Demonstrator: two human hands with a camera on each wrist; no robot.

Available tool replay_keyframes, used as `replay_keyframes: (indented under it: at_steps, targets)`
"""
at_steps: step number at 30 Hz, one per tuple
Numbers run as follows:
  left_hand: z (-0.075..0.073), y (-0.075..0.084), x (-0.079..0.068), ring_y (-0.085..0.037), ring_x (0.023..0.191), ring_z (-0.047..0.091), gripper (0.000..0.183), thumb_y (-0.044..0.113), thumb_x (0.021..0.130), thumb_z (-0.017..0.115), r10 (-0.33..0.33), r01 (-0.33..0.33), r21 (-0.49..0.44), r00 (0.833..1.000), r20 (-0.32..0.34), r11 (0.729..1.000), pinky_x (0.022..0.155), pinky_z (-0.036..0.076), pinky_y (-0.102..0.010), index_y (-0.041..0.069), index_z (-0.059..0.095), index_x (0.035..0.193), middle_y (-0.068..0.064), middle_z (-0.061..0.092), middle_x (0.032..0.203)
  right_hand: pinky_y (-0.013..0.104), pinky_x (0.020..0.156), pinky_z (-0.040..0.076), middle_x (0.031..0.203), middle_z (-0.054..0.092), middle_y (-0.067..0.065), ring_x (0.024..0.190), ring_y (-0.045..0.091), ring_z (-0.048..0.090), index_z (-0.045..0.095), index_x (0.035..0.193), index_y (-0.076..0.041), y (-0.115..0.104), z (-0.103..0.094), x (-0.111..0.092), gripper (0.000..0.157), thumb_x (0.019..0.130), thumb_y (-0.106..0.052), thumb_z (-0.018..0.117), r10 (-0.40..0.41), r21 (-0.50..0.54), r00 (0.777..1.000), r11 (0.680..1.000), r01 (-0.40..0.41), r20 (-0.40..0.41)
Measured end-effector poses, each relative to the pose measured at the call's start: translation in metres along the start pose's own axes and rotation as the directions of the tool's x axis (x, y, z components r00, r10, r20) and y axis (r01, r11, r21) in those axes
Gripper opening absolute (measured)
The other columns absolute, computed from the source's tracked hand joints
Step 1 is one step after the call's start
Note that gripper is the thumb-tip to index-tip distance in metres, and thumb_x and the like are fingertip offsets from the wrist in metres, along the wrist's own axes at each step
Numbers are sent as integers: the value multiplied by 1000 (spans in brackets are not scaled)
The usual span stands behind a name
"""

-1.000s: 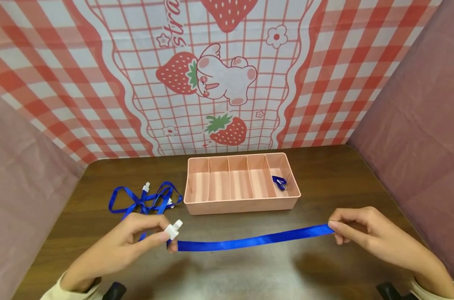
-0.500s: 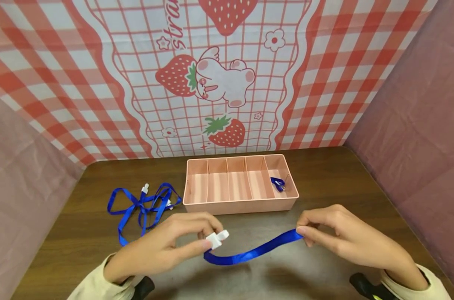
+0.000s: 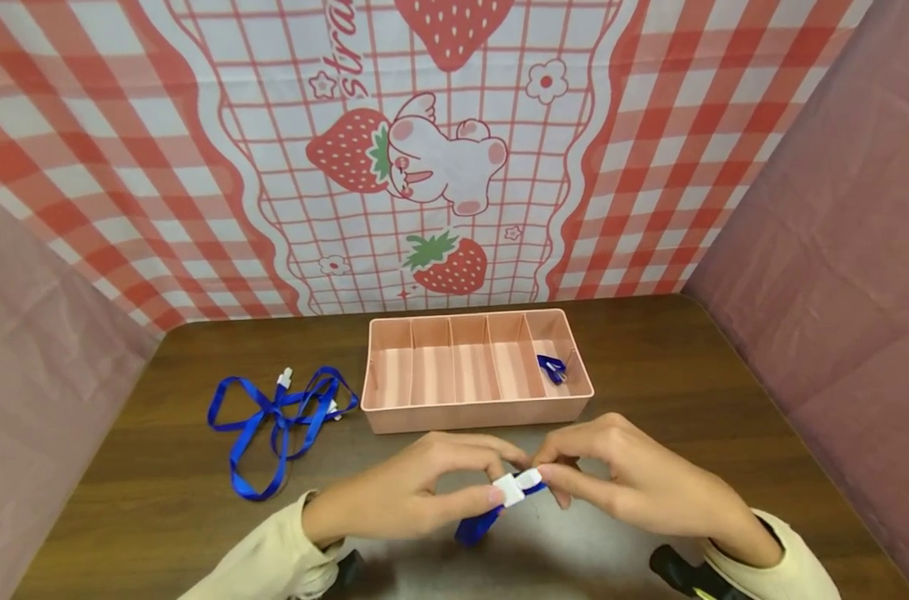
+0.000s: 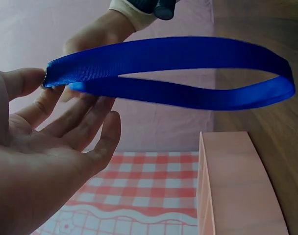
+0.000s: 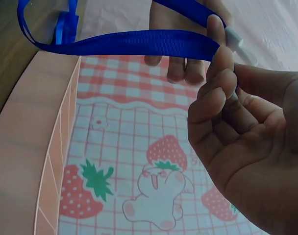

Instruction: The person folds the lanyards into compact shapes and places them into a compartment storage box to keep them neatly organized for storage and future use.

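Observation:
A blue lanyard (image 3: 478,527) with a white plastic clip (image 3: 511,489) is held in the air between both hands. My left hand (image 3: 417,487) pinches it at the clip end. My right hand (image 3: 634,475) pinches the other end of the strap, close against the clip. In the left wrist view the strap (image 4: 178,53) hangs folded into a loop, both ends meeting at the fingertips. The right wrist view shows the same loop, with the right thumb and index finger gripping the strap (image 5: 139,43).
Behind the hands stands a pink divided box (image 3: 469,417); a folded blue lanyard (image 3: 552,368) lies in its rightmost compartment. More tangled blue lanyards (image 3: 255,433) with white clips lie left of it on the brown table (image 3: 649,358). A checked strawberry cloth (image 3: 454,167) hangs behind.
My hands have come together, the left moving right and the right moving left. The strap, stretched between them before, is now folded into a hanging loop with its ends together.

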State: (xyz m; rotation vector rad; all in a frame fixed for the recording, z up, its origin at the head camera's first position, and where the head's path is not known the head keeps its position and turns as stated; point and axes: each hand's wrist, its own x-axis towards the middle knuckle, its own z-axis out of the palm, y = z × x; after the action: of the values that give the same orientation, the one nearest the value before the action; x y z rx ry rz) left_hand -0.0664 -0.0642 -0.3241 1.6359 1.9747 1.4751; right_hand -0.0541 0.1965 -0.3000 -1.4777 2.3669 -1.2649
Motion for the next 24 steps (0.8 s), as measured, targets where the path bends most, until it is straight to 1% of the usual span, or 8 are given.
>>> replay_keyframes:
  at_steps: [4,7,10,13,18,21,23,24]
  targets:
    - [3,-5,2,2,88,57,16,13,104,53,4,-3,48,1000,-6,999,80,51,-19,12,64,93,4,66,92,20,58,50,80,64,-12,70,1,58,67,100,-21,1,3,2,27,97,3,58,50,38,998,998,-49,-26]
    - [5,-6,2,6,77,53,18,14,103,54,-18,22,93,999,-42,995,71,50,-16,12,66,89,6,64,82,23,58,52,80,65,-10,70,5,60,69,99,-21,1,6,3,26,98,3,58,99,82,993,992,-93,-64]
    - [7,-7,1,5,73,53,19,14,102,57,-56,63,106,996,-73,992,66,49,-15,13,66,86,8,64,79,24,60,51,80,64,-10,70,8,59,69,99,-22,3,10,5,28,99,2,55,139,107,985,986,-127,-105]
    - [9,-7,1,6,72,54,18,13,100,59,-100,111,129,991,-90,985,67,48,-14,14,66,83,11,63,77,25,62,52,80,65,-10,71,7,60,70,99,-23,5,14,7,27,100,0,55,170,125,976,980,-153,-134]
    - [11,-7,2,8,74,55,19,14,99,59,-120,139,185,987,-109,973,70,49,-14,14,65,81,13,61,76,27,64,55,89,70,-10,74,8,65,71,100,-21,6,21,9,17,95,-5,67,147,119,976,985,-128,-164]
    - [11,-6,2,7,76,57,15,18,99,62,-129,149,174,984,-122,973,70,50,-15,16,64,84,14,63,78,27,63,55,88,70,-11,72,7,65,72,97,-22,5,22,9,16,93,-6,70,148,99,971,986,-131,-187]
    - [12,-4,1,7,76,57,10,21,96,67,-146,167,167,981,-131,972,69,50,-15,16,61,91,13,63,80,27,62,55,86,70,-12,71,7,65,72,96,-24,3,21,8,17,93,-7,70,174,104,965,982,-156,-198]
    - [13,-4,0,6,74,57,13,22,95,70,-159,179,156,978,-134,971,67,49,-15,15,59,95,13,63,80,27,62,55,86,70,-13,70,8,65,72,96,-24,3,20,8,18,92,-7,71,186,106,962,980,-167,-202]
